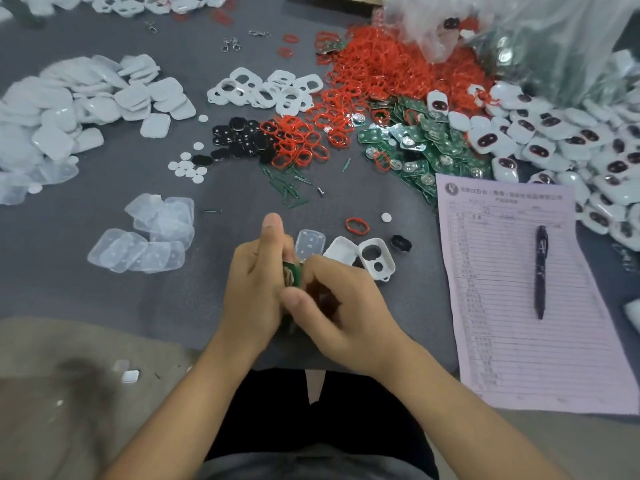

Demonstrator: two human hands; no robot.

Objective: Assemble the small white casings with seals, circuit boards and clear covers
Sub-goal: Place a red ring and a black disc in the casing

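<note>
Circuit board (pixel 290 271) pinched between both hands

I am seeing soft, even overhead light on the bench (pixel 104 278) with faint shadows. Glare is whitening the plastic bag (pixel 540 36) at one o'clock; edges are bowing, and fine detail is smearing.
</note>
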